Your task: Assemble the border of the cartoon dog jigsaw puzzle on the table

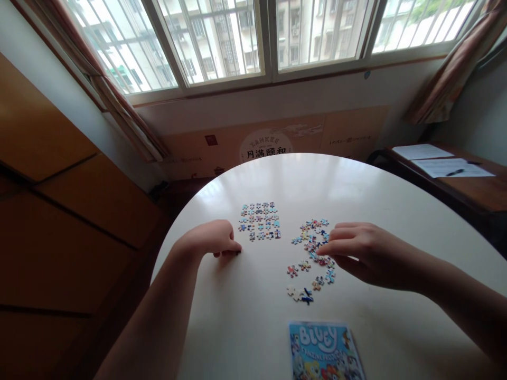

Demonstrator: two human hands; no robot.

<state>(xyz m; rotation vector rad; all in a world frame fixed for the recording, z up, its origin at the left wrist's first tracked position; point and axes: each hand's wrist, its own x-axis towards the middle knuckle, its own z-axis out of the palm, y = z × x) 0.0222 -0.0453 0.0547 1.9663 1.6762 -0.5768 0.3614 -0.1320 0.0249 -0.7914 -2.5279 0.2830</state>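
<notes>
I'm looking at a white table (237, 311) with puzzle bits on it. Some lie flat in neat rows (259, 218), side by side, with little gaps between them. The rest sit in a messy heap (312, 247) to the right of the rows, and a few loose bits (292, 271) lie on the near side of the heap.

The left hand (217, 237) is just beside the rows, at their near left corner. Its fingers are curled and the tips point down. There is a small dark bit (238, 252) at the tips, but I can't tell if they pinch it or only touch it.

The right hand (356, 248) reaches in over the heap from the right. Its fingers are bent and the tips are down at the bits. I can't tell if it has got hold of one.

Nearer to the person lies a blue picture (325, 351) that says "Bluey". Off to the right, white papers (447, 168) and a dark pen (454, 172) rest on a brown desk (471, 190).
</notes>
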